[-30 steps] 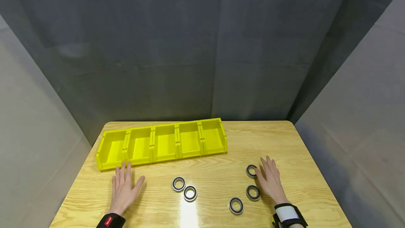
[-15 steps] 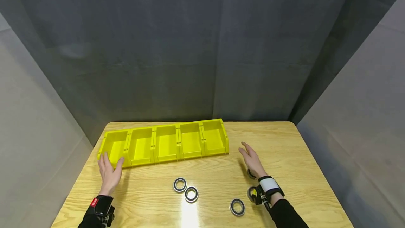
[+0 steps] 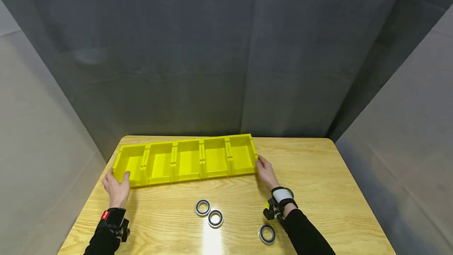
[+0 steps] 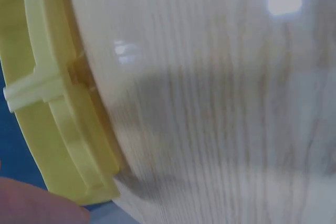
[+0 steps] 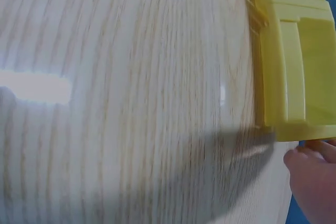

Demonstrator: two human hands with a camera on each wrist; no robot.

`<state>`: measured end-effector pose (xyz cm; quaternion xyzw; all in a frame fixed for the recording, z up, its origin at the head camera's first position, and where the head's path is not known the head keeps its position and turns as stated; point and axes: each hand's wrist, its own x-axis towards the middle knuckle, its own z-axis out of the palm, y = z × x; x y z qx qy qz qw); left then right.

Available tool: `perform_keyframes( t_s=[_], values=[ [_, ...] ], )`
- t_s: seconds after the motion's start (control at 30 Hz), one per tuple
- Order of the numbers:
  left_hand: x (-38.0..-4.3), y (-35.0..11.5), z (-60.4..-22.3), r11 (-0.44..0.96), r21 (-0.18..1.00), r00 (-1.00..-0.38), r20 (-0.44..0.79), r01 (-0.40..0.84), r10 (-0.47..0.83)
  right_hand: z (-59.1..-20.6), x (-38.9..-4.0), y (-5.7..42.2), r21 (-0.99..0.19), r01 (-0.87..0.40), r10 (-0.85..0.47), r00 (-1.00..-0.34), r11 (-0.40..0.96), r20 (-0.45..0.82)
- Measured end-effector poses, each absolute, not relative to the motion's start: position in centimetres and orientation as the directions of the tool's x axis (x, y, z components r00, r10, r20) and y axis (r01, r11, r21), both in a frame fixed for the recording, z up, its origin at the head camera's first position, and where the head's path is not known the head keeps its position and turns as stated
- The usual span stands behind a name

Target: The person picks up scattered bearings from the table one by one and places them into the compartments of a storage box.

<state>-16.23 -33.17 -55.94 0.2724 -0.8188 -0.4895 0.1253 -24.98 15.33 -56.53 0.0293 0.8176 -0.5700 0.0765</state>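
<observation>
A row of joined yellow bins (image 3: 187,160) lies slightly slanted along the back left of the table. My left hand (image 3: 117,190) holds its left end, the fingers bent along the outer side and the thumb near the front corner. At the other end, the fingers of my right hand (image 3: 266,173) touch the outer side wall. That bin end (image 5: 304,103) and part of the hand (image 5: 315,182) show in the right wrist view. The left wrist view catches the left bin end (image 4: 73,150) and a bit of my left hand (image 4: 37,203).
Two ring-shaped bearings, one (image 3: 203,207) touching or almost touching the other (image 3: 215,218), lie on the wooden table (image 3: 170,223) in front of the bins. Another bearing (image 3: 267,234) lies near my right wrist. A dark curtain (image 3: 198,58) hangs behind.
My left hand has moved left to the bin row's left end. The right hand has left the bearings' side and come up and left to its right end. Two bearings are now hidden.
</observation>
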Motion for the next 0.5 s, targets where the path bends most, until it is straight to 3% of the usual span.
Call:
perform_keyframes(
  t_s=[0.17,0.3,0.5],
  values=[
    [-16.9,-35.2,-55.5,0.332,0.866,-0.835,-0.158,-0.374,-0.527,-57.0,-25.6,14.6,-0.924,0.127,-0.009,-0.990,0.360,-0.139],
    [-17.1,-36.6,-55.0,0.396,0.816,-0.863,-0.225,-0.421,-0.453,-57.2,-25.9,14.4,-0.902,0.097,-0.008,-0.994,0.422,-0.110],
    [-16.9,-37.9,-55.0,0.555,0.724,-0.876,-0.144,-0.410,-0.459,-56.9,-26.2,14.8,-0.853,0.096,0.009,-0.994,0.513,-0.107]
  ],
)
